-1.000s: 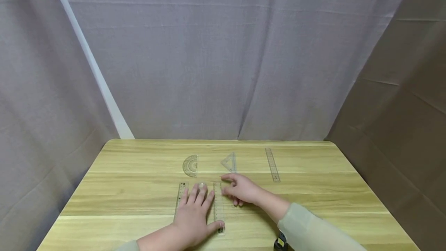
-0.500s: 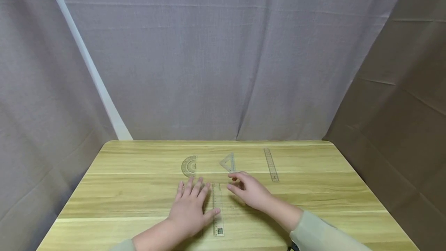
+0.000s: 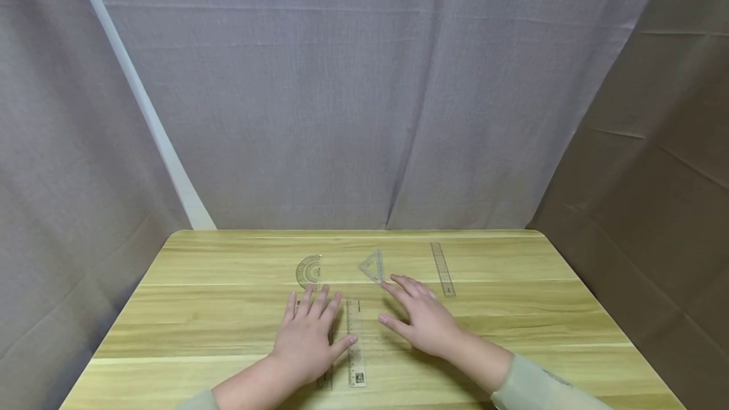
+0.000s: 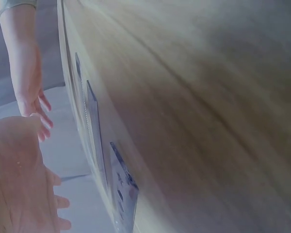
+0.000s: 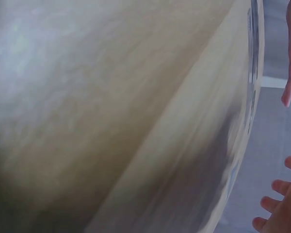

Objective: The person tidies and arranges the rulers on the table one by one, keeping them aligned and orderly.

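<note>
My left hand point(image 3: 307, 340), fingers spread, hovers above the table over clear plastic rulers. Under its thumb lies one clear ruler point(image 3: 356, 359), lengthwise towards me. The hand and wrist mostly cover a second ruler point(image 3: 325, 379); a dark-marked corner point(image 3: 298, 304) shows left of the fingers. In the left wrist view a ruler with dark cut-outs point(image 4: 123, 191) lies flat, with a gap between it and the hand. My right hand point(image 3: 424, 321) is held above the table, right of the uncovered ruler, fingers loosely extended and holding nothing. Its index fingertip appears close to a clear set square point(image 3: 381, 264).
A clear protractor point(image 3: 303, 271) lies beyond my left fingertips. Another narrow ruler point(image 3: 443, 269) lies at the back right. The wood-grain table point(image 3: 216, 296) ends at a grey curtain point(image 3: 296, 112), with more fabric at both sides.
My right hand has moved right, away from the uncovered ruler, and its fingers have straightened. My left hand has shifted slightly left and forward. The protractor, set square and back ruler stay in place.
</note>
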Motion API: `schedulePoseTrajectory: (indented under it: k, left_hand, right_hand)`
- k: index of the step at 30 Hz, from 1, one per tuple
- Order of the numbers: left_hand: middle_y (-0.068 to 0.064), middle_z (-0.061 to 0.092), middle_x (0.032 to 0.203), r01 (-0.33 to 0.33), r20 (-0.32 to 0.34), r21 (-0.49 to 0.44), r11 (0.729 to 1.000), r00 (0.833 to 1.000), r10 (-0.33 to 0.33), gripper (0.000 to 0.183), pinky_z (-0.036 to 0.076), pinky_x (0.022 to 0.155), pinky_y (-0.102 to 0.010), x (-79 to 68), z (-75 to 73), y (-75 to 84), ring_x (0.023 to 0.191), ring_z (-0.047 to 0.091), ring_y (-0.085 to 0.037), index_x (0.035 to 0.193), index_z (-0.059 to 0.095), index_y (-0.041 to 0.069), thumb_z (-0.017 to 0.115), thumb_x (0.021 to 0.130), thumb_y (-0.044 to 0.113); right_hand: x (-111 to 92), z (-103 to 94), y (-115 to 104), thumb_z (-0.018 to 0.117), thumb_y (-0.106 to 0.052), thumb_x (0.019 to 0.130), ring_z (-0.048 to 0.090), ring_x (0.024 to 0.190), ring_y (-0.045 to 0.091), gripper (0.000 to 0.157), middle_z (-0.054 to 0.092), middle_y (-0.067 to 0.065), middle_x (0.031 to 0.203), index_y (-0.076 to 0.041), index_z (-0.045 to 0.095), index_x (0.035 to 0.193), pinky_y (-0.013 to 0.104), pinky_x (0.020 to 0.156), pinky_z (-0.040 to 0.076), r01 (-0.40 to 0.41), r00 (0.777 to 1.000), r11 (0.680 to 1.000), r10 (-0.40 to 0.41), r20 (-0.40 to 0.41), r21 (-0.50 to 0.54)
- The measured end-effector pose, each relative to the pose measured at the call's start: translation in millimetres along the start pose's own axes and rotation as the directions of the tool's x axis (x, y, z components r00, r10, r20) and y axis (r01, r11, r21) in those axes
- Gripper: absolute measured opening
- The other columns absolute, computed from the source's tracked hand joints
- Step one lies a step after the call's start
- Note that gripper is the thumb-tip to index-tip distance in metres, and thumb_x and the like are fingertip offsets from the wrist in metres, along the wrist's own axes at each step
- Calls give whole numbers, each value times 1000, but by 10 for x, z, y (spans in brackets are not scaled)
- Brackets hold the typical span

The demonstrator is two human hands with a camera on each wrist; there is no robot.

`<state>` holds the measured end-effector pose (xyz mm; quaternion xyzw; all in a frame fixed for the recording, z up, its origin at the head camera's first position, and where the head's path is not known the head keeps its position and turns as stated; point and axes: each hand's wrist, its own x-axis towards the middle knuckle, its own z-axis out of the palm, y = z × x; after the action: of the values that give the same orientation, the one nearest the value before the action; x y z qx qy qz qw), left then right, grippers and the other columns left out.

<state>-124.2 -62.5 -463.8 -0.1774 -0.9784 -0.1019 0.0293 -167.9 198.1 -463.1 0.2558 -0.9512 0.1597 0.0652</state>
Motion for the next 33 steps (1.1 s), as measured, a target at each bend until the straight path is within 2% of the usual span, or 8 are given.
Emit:
schedulePoseTrajectory:
  k: [8, 14, 18, 26, 33]
  left_hand:
    - [-12, 20, 163, 11, 23, 3, 1000, 1000, -11, 84, -1, 117, -62, 37, -44, 59, 150, 6, -40, 157, 30, 17, 37, 94, 72]
    - [-12, 19, 163, 7, 33, 7, 1000, 999, -7, 85, 2, 117, -63, 101, -94, 153, 150, 8, -40, 157, 30, 16, 33, 94, 73]
    - [-11, 18, 164, -5, 45, 15, 1000, 999, 5, 89, 2, 117, -63, 165, -88, 218, 150, 9, -39, 158, 28, 17, 23, 92, 77]
    - [-9, 19, 164, 22, 57, 33, 999, 998, -24, 95, -1, 117, -60, 306, -36, 316, 150, 10, -38, 158, 28, 20, 15, 88, 83]
    - [-10, 20, 163, 18, 72, 27, 999, 997, -20, 92, 1, 118, -59, 421, -46, 440, 150, 10, -37, 157, 29, 19, 16, 90, 81]
  right_hand:
    - [-25, -16, 40, 47, -65, 95, 35, 142, 36, 72, 37, 8, 157, -22, 42, 152, 59, 115, 25, 24, 1000, 999, -25, -10, -42]
    - [-31, -20, 108, 53, -60, 95, 39, 139, 36, 68, 42, 11, 154, -20, 45, 150, 61, 113, 27, 21, 999, 999, -22, -35, -29]
    - [-42, -30, 176, 52, -59, 96, 39, 139, 37, 67, 43, 12, 152, -18, 47, 148, 62, 112, 28, -7, 999, 1000, 6, -40, -6]
    - [-18, -76, 351, 56, -51, 98, 43, 136, 38, 60, 48, 14, 148, -15, 50, 146, 66, 107, 32, -63, 995, 998, 65, -72, 27]
    - [12, -97, 570, 53, -51, 99, 44, 134, 41, 60, 49, 17, 145, -12, 51, 145, 67, 107, 30, -122, 989, 992, 125, -84, 35]
